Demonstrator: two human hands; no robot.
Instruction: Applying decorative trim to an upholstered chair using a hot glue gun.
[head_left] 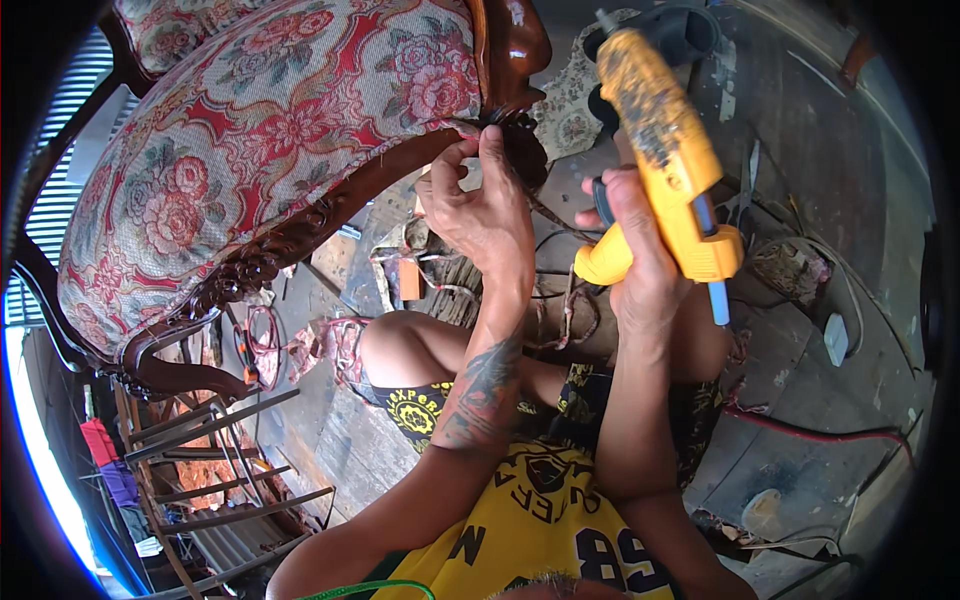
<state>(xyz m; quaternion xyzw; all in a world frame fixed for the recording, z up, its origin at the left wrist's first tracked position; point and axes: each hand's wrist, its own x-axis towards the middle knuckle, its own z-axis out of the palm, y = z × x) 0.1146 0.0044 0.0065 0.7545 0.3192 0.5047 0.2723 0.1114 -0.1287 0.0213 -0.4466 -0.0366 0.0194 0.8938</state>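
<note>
Yellow glue gun (665, 150): in the head view, raised right of centre, nozzle pointing up and away from the body — probably to keep the tip clear of the fabric (290, 130).
Glue stick (719, 303): pale blue, jutting from the gun's rear, likely there to feed it.
Right hand (645, 255): grip closed round the gun's handle, fingers by the black trigger (602, 200); forearm rising almost straight from the lower edge.
Sofa (385, 170): upper left, floral cover over carved dark wood, its edge facing the person, seemingly for easy reach.
Left hand (480, 205): at the seam where cover meets wood; grip narrow, thumb and forefinger close together — whether they pinch anything, I cannot tell. Its tattooed forearm slants up, fingers curled.
Scrap (572, 95): floral, lying on the floor (335, 445) beyond the hands.
</note>
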